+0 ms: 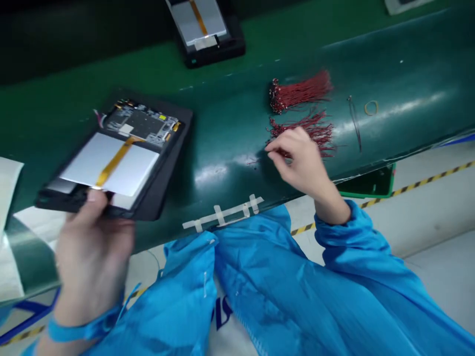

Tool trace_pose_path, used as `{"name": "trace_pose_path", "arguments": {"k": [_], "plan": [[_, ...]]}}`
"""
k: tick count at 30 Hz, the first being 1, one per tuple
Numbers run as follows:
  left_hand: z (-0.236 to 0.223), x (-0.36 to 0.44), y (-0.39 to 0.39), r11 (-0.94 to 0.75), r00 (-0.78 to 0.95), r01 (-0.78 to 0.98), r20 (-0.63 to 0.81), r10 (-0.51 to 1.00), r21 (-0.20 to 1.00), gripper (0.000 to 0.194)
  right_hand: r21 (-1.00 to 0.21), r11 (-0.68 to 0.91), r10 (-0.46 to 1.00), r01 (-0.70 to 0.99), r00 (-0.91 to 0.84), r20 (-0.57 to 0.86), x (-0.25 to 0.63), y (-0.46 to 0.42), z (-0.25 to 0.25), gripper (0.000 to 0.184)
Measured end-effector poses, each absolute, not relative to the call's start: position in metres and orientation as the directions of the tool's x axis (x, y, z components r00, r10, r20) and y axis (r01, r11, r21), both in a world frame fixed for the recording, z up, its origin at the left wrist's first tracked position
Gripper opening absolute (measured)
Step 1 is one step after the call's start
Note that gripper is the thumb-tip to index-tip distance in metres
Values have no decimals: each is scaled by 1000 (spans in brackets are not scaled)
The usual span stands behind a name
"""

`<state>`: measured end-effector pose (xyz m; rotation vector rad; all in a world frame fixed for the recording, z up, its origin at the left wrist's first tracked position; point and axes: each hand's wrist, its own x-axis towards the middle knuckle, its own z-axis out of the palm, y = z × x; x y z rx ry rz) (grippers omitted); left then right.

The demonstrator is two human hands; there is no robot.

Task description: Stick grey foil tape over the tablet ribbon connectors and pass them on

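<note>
My left hand grips the near edge of an opened tablet, thumb on top. The tablet is tilted, showing a circuit board, a silver battery and an orange ribbon cable. A darker flat panel shows under its right side. Over the lower bundle of thin red wires, my right hand is closed in a pinch; whatever its fingertips hold is too small to make out. Just beyond lies a second, neater bundle of red wires.
Another opened tablet lies at the back of the green work surface. A loose wire pair and a rubber band are at the right. White tape strips mark the front edge; paper sheets lie far left.
</note>
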<state>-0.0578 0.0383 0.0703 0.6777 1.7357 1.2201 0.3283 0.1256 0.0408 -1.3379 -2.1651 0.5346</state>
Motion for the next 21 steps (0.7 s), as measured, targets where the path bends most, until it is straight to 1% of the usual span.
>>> {"name": "trace_pose_path", "arguments": {"k": [1, 3, 5, 7, 8, 9, 11, 12, 13, 14, 15, 16, 18, 20, 21], "plan": [[72, -32, 30, 334, -497, -119, -347, 795, 935, 26, -539, 434, 895, 722, -412, 169, 324, 123, 29, 10], [76, 5, 15, 295, -452, -231, -370, 812, 927, 27, -461, 448, 881, 766, -467, 80, 313, 121, 9, 9], [76, 17, -1, 379, -331, -335, -484, 810, 863, 21, -398, 472, 863, 786, -504, 28, 305, 122, -2, 9], [69, 11, -18, 542, -179, -401, -644, 744, 738, 9, -346, 502, 843, 792, -537, -7, 300, 127, -4, 13], [64, 5, -25, 620, -98, -410, -708, 700, 669, 11, -324, 520, 832, 791, -554, -16, 299, 129, -2, 15], [59, -2, -30, 684, -18, -406, -753, 658, 607, 19, -311, 540, 820, 782, -572, -16, 298, 131, 1, 16], [51, -14, -35, 779, 138, -360, -796, 589, 514, 36, -329, 590, 785, 737, -618, 23, 293, 134, 8, 16], [49, -17, -35, 814, 211, -308, -799, 564, 493, 42, -355, 621, 761, 699, -646, 59, 288, 134, 12, 17], [49, -19, -33, 836, 277, -227, -789, 548, 500, 42, -383, 658, 727, 648, -679, 100, 281, 133, 16, 17], [50, -19, -29, 829, 320, -130, -768, 555, 544, 40, -404, 701, 683, 587, -717, 143, 273, 130, 19, 18], [52, -18, -24, 785, 330, -34, -735, 593, 618, 38, -410, 747, 629, 523, -756, 182, 264, 127, 23, 19], [55, -16, -18, 709, 308, 45, -685, 660, 704, 36, -401, 793, 568, 459, -794, 214, 253, 122, 26, 20], [59, -10, -5, 523, 206, 137, -540, 816, 841, 34, -356, 865, 452, 352, -856, 252, 233, 112, 32, 22], [61, -5, 6, 400, 119, 163, -421, 899, 902, 30, -316, 899, 387, 302, -886, 254, 217, 102, 38, 25], [61, -3, 10, 371, 99, 168, -390, 916, 913, 27, -314, 902, 380, 298, -891, 246, 211, 98, 41, 26]]}}
